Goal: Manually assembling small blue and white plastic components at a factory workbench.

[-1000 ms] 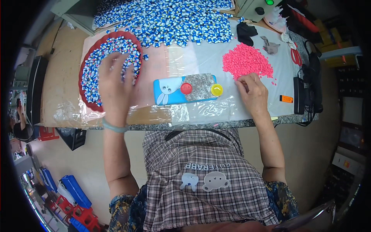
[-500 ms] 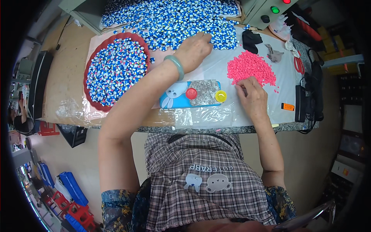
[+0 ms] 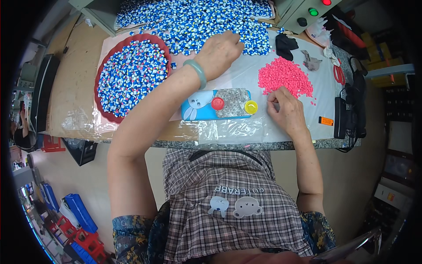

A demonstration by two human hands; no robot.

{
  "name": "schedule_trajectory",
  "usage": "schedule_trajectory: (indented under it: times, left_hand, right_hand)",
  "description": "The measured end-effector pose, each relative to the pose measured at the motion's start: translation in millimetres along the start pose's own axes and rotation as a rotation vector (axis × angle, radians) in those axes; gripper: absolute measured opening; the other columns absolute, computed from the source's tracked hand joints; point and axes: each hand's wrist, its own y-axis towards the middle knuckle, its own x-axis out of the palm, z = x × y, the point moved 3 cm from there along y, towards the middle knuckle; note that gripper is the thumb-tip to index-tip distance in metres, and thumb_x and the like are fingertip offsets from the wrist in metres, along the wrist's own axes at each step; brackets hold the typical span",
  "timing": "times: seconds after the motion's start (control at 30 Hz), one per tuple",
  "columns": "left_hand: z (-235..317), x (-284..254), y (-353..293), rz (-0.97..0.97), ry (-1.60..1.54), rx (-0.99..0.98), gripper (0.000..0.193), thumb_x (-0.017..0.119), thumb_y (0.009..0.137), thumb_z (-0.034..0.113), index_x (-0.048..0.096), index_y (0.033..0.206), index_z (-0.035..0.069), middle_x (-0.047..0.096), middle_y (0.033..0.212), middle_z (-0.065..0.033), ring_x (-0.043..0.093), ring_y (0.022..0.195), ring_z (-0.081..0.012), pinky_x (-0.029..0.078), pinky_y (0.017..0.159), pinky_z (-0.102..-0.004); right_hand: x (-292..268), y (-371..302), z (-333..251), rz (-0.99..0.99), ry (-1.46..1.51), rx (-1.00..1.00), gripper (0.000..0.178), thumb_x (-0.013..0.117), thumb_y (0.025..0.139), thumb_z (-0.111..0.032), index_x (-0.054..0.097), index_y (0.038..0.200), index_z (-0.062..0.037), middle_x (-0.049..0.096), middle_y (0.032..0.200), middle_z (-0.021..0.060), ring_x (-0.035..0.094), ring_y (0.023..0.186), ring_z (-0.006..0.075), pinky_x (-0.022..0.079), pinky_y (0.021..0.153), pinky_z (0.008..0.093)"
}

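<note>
Your L hand (image 3: 219, 53) went from red tray (image 3: 107, 114) to blue-white pile (image 3: 189, 33) since 1 s ago; R hand (image 3: 288, 112) nr pink pile (image 3: 283, 77); can't tell if either's pinching

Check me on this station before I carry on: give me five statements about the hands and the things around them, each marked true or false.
1. The left hand is at the large blue-and-white pile. True.
2. The right hand is over the red tray. False: it is at the near edge of the pink pile.
3. The green bracelet is worn on the right arm. False: it is on the left.
4. The yellow dish sits to the right of the red dish. True.
5. The black cloth lies on top of the red dish. False: it lies beyond the pink pile.
</note>
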Motion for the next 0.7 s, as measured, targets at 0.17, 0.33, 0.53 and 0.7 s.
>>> schedule_trajectory:
  times: [0.17,0.33,0.53,0.7]
  left_hand:
    - [17.1,-56.1,-10.7,0.257,-0.536,-0.324,0.01,0.061,0.084,0.002,0.067,0.092,0.0,0.064,0.089,-0.0129,0.066,0.08,-0.0304,0.056,0.07,-0.0384]
    - [60.4,-92.0,-50.5,0.186,-0.853,-0.527,0.015,0.061,0.087,0.0,0.068,0.101,0.0,0.066,0.094,-0.0131,0.068,0.077,-0.0235,0.056,0.068,-0.0317]
    - [117.0,-90.9,-90.8,-0.011,-1.301,-0.749,0.016,0.06,0.094,0.002,0.068,0.108,-0.003,0.066,0.106,-0.0091,0.066,0.082,-0.0128,0.055,0.07,-0.0248]
    - [137.9,-64.7,-107.1,-0.163,-1.564,-0.886,0.017,0.057,0.097,0.003,0.066,0.111,-0.001,0.065,0.104,-0.0065,0.063,0.079,-0.0082,0.052,0.065,-0.0218]
  right_hand:
    - [-0.2,-3.7,1.1,-0.005,0.009,-0.01,0.014,0.07,0.077,0.002,0.06,0.085,-0.0032,0.06,0.082,0.0078,0.066,0.07,0.0254,0.053,0.062,0.0367]
    - [-2.4,-1.3,-3.1,-0.007,0.029,-0.04,0.015,0.069,0.078,0.004,0.06,0.087,-0.0031,0.061,0.084,0.0099,0.066,0.071,0.0279,0.054,0.063,0.037]
    - [-12.6,-9.8,-5.9,-0.075,0.437,0.11,0.011,0.067,0.084,0.005,0.059,0.091,-0.0002,0.062,0.087,0.0065,0.065,0.071,0.016,0.053,0.062,0.0303]
    - [-16.4,-28.5,-24.8,-0.21,1.169,0.301,0.007,0.063,0.09,0.005,0.057,0.092,0.0005,0.062,0.091,0.0089,0.063,0.075,0.0114,0.053,0.062,0.025]
